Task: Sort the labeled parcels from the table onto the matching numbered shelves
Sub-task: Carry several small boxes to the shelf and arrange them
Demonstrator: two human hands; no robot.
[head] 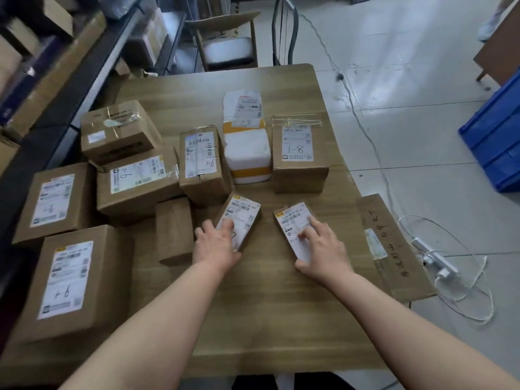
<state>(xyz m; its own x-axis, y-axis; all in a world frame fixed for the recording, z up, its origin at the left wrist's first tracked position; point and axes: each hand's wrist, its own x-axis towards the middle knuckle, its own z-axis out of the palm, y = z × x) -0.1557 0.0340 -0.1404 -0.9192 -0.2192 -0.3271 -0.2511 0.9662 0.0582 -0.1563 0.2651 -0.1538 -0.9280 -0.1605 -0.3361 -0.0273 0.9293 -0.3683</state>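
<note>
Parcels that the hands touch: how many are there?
2. The left parcel lies under the left hand; the right parcel lies under the right hand, beside it on the table. None seems hidden.

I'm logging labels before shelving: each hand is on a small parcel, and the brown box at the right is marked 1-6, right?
No. The head view shows that brown box marked 1-8, not 1-6. The left hand is on one small parcel, the right hand on a second small parcel.

At table (267,305) centre, left small parcel (242,212) lies beside right small parcel (292,218). At one o'clock stands box marked 1-8 (298,153), foam parcel (247,153) just left; cartons (64,280) crowd nine o'clock.
</note>
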